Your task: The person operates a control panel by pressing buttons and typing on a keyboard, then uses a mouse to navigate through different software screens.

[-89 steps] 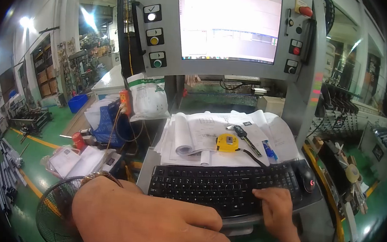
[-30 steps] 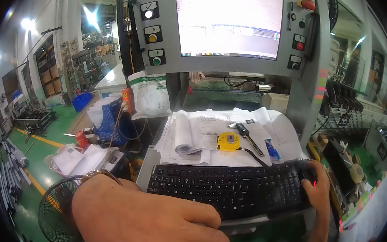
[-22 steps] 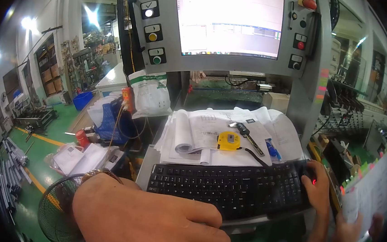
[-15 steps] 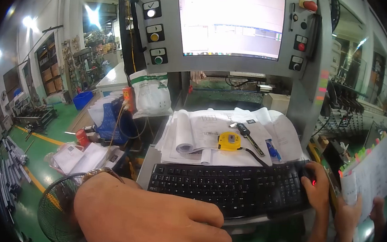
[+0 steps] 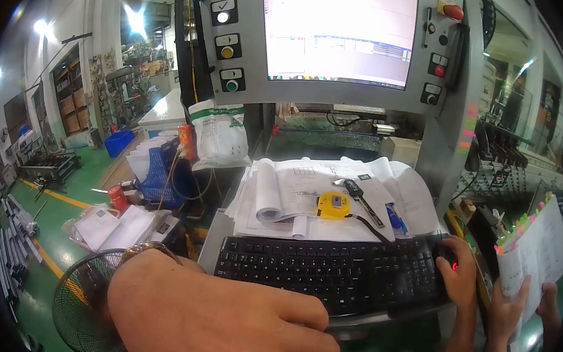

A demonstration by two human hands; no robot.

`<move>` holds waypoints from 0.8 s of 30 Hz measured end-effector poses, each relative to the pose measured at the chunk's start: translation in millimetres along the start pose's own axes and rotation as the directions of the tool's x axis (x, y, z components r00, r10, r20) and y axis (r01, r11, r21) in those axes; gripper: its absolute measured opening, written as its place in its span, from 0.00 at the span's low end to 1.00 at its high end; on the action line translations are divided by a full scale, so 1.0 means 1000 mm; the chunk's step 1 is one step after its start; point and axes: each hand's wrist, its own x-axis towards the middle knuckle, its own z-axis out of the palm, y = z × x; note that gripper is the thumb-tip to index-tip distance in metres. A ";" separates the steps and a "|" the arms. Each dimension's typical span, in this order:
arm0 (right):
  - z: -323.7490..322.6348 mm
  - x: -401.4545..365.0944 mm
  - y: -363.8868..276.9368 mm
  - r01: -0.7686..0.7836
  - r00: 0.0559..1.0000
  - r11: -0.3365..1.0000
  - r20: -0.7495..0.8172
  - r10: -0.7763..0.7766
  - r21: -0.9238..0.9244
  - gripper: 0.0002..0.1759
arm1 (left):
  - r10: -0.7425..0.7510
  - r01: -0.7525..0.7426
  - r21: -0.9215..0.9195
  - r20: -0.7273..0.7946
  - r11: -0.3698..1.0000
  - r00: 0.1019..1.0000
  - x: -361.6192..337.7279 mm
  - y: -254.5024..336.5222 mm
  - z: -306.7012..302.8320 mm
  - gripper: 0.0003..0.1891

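Close to the camera, my left hand hangs in front of the keyboard, back upward. Its fingers are loosely bent, and what lies beneath them is hidden. A bracelet circles that wrist. At the keyboard's right end, my right hand is closed over a dark mouse showing a red light. Behind the keyboard, a yellow tape measure, a caliper and a blue pen or clip lie on printed drawings, some rolled up.
Above stands a control panel with a lit screen and buttons. Another person's hands hold a tabbed booklet at right. A mesh basket is at lower left. A white bag hangs left of the drawings.
The other person's booklet has shifted slightly. My left hand stays almost in place, and my right hand remains on the mouse.
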 end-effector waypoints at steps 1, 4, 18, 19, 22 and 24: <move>0.000 0.000 0.000 0.002 1.000 1.000 0.000 -0.002 0.004 0.25 | 0.005 -0.005 0.005 -0.001 1.000 1.000 0.000 0.000 0.001 0.47; 0.000 -0.001 -0.004 -0.013 1.000 1.000 -0.002 0.013 0.015 0.25 | -0.022 0.021 -0.028 -0.034 0.999 0.999 0.001 0.001 0.004 0.46; -0.001 0.000 -0.007 0.020 1.000 1.000 0.001 -0.020 -0.011 0.23 | 0.001 -0.001 0.002 -0.014 1.000 1.000 0.000 -0.001 0.004 0.50; -0.001 0.000 -0.005 0.024 1.000 1.000 0.000 -0.024 -0.011 0.24 | -0.009 0.009 -0.013 -0.020 1.000 1.000 0.000 -0.001 0.003 0.51; 0.001 0.000 -0.005 -0.004 1.000 1.000 -0.004 0.004 0.031 0.25 | -0.051 0.048 -0.076 -0.039 0.996 0.998 0.004 0.003 -0.001 0.53; 0.001 0.000 -0.006 -0.013 1.000 0.999 -0.002 0.013 0.044 0.24 | -0.043 0.040 -0.074 -0.047 0.996 0.998 0.003 0.002 0.001 0.53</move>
